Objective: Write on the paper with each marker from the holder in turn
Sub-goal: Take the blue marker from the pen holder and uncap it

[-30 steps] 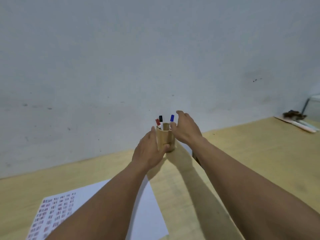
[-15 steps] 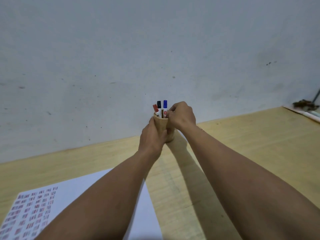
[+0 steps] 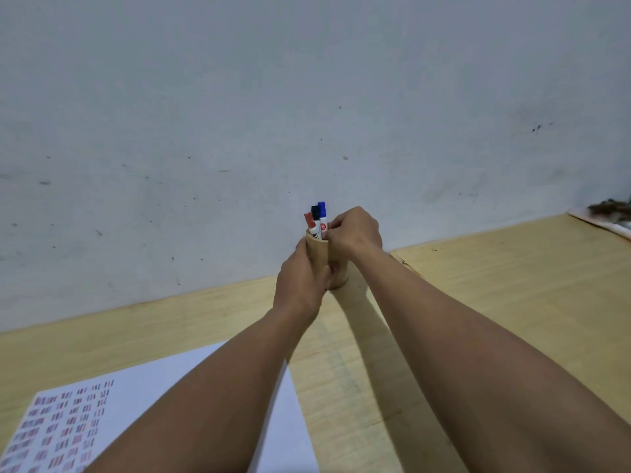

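A tan cylindrical holder [image 3: 320, 251] stands on the wooden table near the wall. Three markers stick up from it: a red-capped one [image 3: 310, 221], a black-capped one [image 3: 315, 214] and a blue-capped one [image 3: 322, 213]. My left hand [image 3: 300, 285] wraps around the holder's left side. My right hand [image 3: 353, 232] is at the holder's rim, its fingertips pinching the white barrel of the blue marker, which stands higher than the other two. A white paper [image 3: 143, 397] with rows of red, blue and black marks lies at the lower left, partly under my left forearm.
The grey wall [image 3: 307, 114] rises right behind the holder. Wooden table surface [image 3: 512, 302] stretches right and toward me. At the far right edge lies a dark clump [image 3: 611, 211] on something white.
My right hand went from open beside the holder to pinching the blue marker, which has risen slightly. The left hand stays on the holder. The camera view shifted.
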Motion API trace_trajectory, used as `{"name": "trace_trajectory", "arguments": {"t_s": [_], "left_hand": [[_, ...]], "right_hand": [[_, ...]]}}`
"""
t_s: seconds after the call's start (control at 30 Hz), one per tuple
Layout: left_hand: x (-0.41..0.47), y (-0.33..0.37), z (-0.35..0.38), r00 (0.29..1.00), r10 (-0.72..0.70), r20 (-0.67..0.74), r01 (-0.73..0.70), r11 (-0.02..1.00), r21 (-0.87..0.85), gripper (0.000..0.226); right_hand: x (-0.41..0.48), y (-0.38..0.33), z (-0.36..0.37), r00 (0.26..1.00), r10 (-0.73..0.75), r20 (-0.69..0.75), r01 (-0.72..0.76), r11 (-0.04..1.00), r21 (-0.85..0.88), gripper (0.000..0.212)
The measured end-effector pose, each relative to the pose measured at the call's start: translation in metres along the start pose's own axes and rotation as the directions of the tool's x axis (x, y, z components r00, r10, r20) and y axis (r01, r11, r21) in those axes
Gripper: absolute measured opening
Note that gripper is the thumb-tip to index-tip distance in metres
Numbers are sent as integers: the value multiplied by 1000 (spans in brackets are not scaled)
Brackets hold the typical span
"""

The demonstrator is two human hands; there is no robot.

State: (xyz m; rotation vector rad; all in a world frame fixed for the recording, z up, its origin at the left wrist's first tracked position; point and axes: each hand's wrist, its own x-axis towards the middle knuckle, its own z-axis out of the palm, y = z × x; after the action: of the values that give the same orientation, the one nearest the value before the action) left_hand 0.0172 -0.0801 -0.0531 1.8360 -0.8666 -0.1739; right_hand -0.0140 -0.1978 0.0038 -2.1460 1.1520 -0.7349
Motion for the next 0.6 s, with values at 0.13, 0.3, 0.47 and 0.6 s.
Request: {"name": "trace_trajectory", "arguments": {"t_s": [0.13, 0.3, 0.47, 0.6], "left_hand": [[2, -2, 1, 1000, 10, -8, -10, 1000, 14, 49], [2, -3, -1, 999, 34, -7, -34, 999, 16, 48], [1, 5, -3, 1000, 28, -5, -28, 999, 33, 51], [-5, 11, -8, 1000, 4, -9, -3, 998, 56, 48]], "right_hand": [[4, 0, 3, 1000, -1, -4, 1, 1000, -4, 13], [2, 7, -2, 999, -24, -43, 26, 999, 47, 17], [-9, 2, -16, 990, -79, -114, 101, 974, 205, 18], [-23, -16, -40, 974, -146, -174, 191, 939, 285, 14]]}}
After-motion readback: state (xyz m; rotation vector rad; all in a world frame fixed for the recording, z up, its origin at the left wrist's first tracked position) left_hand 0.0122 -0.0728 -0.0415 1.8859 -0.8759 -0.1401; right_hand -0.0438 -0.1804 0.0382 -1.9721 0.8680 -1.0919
